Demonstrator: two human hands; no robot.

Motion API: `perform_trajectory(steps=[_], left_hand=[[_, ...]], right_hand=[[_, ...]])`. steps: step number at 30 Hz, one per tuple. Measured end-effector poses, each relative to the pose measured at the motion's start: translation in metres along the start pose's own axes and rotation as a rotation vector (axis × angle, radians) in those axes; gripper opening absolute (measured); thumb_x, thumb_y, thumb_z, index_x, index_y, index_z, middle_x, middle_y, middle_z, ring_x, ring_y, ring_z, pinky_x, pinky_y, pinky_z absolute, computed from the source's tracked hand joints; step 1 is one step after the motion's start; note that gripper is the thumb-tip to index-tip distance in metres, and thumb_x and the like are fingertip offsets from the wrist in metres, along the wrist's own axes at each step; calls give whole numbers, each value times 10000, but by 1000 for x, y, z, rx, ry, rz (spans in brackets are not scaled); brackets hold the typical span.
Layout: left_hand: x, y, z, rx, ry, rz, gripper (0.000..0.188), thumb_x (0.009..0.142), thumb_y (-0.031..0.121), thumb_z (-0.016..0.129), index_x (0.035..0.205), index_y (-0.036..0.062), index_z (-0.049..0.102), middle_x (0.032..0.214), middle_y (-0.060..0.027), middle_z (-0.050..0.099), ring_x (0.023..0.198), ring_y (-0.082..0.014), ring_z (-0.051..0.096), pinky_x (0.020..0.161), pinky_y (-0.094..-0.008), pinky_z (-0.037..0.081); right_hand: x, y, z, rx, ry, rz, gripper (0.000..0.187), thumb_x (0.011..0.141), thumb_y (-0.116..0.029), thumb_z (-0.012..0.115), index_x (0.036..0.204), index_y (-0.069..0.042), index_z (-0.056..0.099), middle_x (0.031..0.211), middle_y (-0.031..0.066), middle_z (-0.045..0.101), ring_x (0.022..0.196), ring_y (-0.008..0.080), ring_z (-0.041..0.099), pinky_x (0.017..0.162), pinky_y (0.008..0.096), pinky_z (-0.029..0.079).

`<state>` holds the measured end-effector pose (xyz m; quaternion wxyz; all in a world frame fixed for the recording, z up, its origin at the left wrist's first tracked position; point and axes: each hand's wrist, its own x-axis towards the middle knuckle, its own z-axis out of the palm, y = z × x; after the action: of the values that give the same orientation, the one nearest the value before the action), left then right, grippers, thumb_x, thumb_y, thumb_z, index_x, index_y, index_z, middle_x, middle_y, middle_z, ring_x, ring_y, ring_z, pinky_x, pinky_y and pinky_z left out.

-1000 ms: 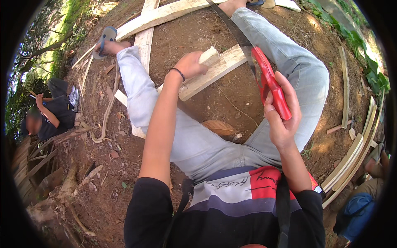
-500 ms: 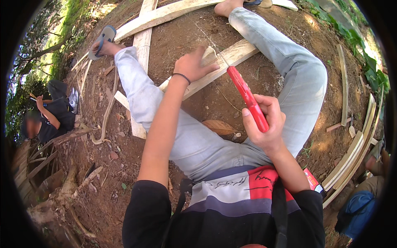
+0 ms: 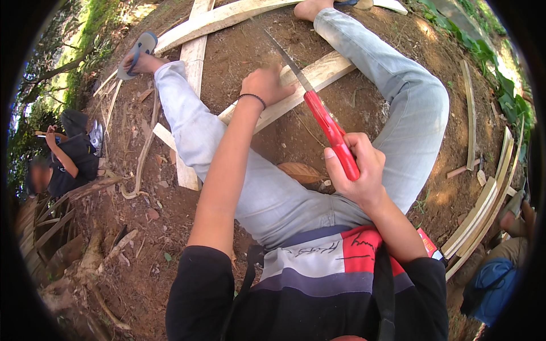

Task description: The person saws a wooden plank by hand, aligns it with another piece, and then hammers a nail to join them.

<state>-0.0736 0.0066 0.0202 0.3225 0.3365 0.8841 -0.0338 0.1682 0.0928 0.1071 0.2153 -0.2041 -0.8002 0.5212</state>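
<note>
My right hand (image 3: 359,167) is wrapped round the red handle of a hand saw (image 3: 330,131). Its narrow metal blade points up and to the left and crosses a pale wooden board (image 3: 324,74) lying slantwise between my legs. Left of the blade, my left hand (image 3: 264,85) bears down on the wood with its fingers curled over it and its thumb toward the blade. The fingertips are partly hidden and a little blurred. A shorter pale wooden piece (image 3: 228,112) shows beneath my left wrist, alongside the board.
Long planks (image 3: 227,21) lie crossed on the brown soil beyond my hands. My jeans-clad legs (image 3: 412,113) spread to either side. More wooden strips (image 3: 483,210) lie at the right, near another person's blue garment (image 3: 495,290). A person in dark clothes (image 3: 71,159) is at the left, near roots.
My left hand's fingers have come down and curled onto the wood. The saw has shifted slightly left, and its blade now shows broader, lying across the board.
</note>
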Motion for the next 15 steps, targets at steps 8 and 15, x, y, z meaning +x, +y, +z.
perform_trajectory(steps=[8,15], left_hand=[[7,3,0,1,-75,20,564,719,488,677,1052,33,690,1052,-206,687,1020,-330,658,898,-419,519],[10,-9,6,-70,83,142,506,755,432,697,972,-24,674,916,-266,677,936,-405,657,846,-465,517]], right_hand=[[-5,3,4,6,-47,5,233,800,-108,740,878,-17,540,608,57,554,452,161,547,442,284,438],[-10,4,2,-12,-22,60,230,810,-112,740,894,-17,548,612,52,559,462,140,543,451,278,437]])
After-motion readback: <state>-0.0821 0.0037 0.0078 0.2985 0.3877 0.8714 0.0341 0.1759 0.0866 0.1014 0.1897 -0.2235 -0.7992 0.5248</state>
